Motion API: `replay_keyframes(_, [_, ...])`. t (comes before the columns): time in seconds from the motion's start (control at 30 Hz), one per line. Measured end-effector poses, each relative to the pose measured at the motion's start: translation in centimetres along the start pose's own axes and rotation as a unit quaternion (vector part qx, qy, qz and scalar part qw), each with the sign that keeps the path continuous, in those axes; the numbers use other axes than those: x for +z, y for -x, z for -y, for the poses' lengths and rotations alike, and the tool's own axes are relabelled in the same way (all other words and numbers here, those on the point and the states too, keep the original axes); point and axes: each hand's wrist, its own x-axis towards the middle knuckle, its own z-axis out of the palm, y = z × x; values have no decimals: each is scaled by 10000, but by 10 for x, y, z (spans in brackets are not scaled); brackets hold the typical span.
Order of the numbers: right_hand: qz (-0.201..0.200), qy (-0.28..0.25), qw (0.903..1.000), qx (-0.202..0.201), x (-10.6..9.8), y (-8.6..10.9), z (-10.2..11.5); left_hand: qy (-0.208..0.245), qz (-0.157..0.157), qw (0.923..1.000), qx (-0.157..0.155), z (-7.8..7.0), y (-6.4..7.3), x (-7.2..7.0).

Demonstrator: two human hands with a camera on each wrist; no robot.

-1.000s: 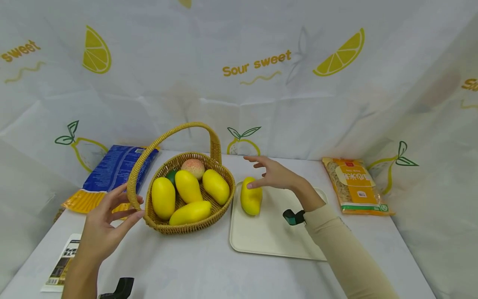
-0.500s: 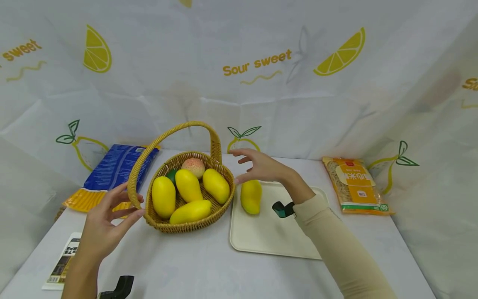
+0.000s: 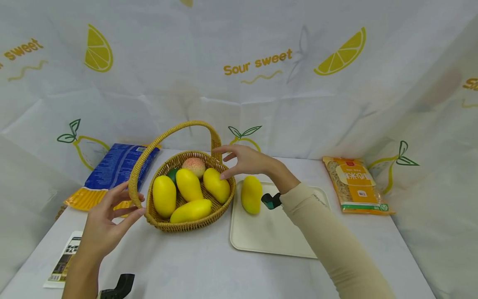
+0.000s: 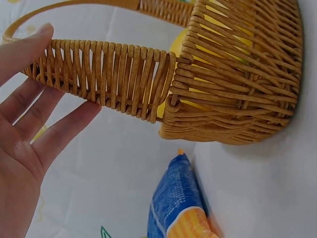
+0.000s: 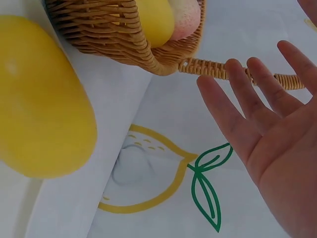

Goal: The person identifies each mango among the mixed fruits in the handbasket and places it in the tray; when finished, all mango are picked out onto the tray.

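Observation:
A wicker basket (image 3: 190, 227) with a tall arched handle (image 3: 140, 170) holds several yellow mangoes, a pink peach (image 3: 195, 167) and a partly hidden dark green fruit (image 3: 172, 175). My left hand (image 3: 106, 222) holds the handle low on its left side, thumb on one face and fingers on the other, as the left wrist view also shows. Over the basket's right rim hovers my right hand (image 3: 249, 161), fingers spread and nothing in them, by the rightmost mango (image 3: 216, 186). Another mango (image 3: 252, 195) lies on the cream tray (image 3: 276, 232).
Behind the left hand lies a blue and yellow bag (image 3: 115, 170). A white packet (image 3: 65, 263) sits at the table's left front, partly covered by the left arm. An orange food packet (image 3: 356, 185) lies at the right. A lemon-print cloth (image 3: 261, 99) hangs behind.
My right hand has moved left, from above the mango on the tray to the basket's right rim. The left hand stays at the handle, and the fruit has not moved.

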Motion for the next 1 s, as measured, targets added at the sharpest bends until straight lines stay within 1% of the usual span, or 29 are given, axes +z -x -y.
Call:
replay_keyframes(0.2, [175, -5, 9998, 1, 8, -13, 2, 96, 6, 9999, 63, 2, -1, 0])
replay_keyframes(0.3, [273, 20, 9996, 95, 12, -19, 0, 91, -4, 9999, 61, 1, -1, 0])
replay_keyframes(0.43, [371, -94, 9990, 231, 17, -25, -2, 46, -2, 10000, 1, -1, 0, 0])
replay_keyframes(0.53, [402, -136, 9988, 253, 20, -29, -2, 66, 7, 10000, -11, -1, 0, 0])
replay_keyframes(0.73, [498, 35, 9983, 308, 27, -36, 0, 45, 4, 10000, -42, -1, 0, 0])
replay_keyframes(0.9, [476, 307, 9966, 600, 33, -40, 4, 102, -6, 9999, -37, -1, 0, 1])
replay_keyframes(1.0, [536, 476, 9942, 806, 36, -42, 7, 128, 3, 9999, -18, -1, 0, 1])
